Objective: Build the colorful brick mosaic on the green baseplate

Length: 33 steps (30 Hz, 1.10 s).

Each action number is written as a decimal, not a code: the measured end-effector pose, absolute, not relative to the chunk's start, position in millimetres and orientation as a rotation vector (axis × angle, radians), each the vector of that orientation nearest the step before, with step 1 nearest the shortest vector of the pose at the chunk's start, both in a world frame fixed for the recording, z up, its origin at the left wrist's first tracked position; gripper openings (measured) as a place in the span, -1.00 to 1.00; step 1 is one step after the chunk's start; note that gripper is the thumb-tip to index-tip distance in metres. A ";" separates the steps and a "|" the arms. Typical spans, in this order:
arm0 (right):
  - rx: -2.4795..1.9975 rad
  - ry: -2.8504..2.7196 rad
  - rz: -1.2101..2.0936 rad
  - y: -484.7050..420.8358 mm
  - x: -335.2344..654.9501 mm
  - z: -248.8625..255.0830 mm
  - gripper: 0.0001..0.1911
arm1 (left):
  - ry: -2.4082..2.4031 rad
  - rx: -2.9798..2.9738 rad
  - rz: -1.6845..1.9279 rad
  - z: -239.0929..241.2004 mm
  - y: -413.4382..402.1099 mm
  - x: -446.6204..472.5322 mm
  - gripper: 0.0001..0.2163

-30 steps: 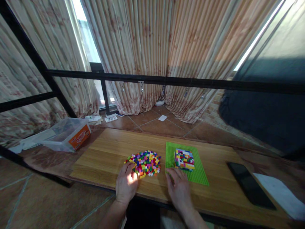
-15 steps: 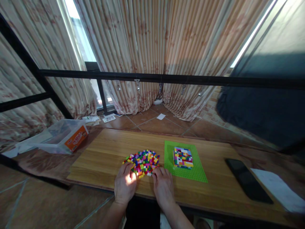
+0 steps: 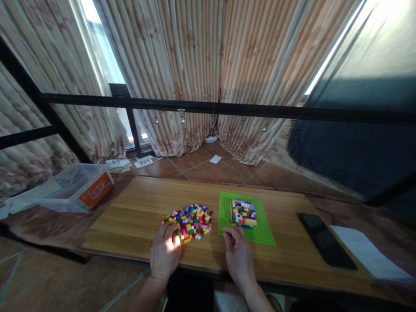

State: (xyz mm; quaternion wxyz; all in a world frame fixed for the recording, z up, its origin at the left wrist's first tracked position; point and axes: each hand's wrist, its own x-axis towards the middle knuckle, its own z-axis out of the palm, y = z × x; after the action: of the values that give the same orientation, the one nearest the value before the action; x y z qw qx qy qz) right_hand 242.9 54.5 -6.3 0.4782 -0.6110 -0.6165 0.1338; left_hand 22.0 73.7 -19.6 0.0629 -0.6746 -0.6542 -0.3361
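Observation:
A loose heap of small multicoloured toy bricks (image 3: 191, 220) lies on the wooden table. My left hand (image 3: 165, 250) rests at the heap's near left edge, fingers loosely bent and thumb apart, with a bright patch of sunlight on it. To the right is a green baseplate (image 3: 264, 232), bearing a square block built of coloured bricks (image 3: 243, 213). My right hand (image 3: 238, 251) is over the near left edge of the baseplate, just short of the built block. Its thumb and fingers are pinched together; whatever they hold is too small to make out.
A black phone-like slab (image 3: 326, 240) and a white sheet of paper (image 3: 370, 251) lie at the right of the table (image 3: 126, 216). At the left stands a clear plastic bin (image 3: 69, 190) with an orange label. A black metal bar (image 3: 195, 104) crosses beyond the table.
My right hand has moved right, from the heap's near right edge to the baseplate. My left hand stays beside the heap. The whole view has shifted slightly.

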 end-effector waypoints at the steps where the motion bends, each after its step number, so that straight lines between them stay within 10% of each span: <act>1: -1.485 -1.490 0.301 56.8 250.6 -4.4 -0.74 | -1.979 -2.032 -1.012 -19.9 73.8 21.9 -0.70; 33: -1.605 -2.083 -0.250 122.5 308.9 21.3 -0.69 | -1.966 -1.997 -1.079 -23.9 74.6 22.5 -0.71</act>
State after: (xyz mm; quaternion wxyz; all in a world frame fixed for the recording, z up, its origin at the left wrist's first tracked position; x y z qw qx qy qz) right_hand 308.9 122.5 21.3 0.2474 -0.5888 -0.7640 -0.0919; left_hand 22.5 74.6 -23.9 0.0693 -0.6634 -0.6531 -0.3586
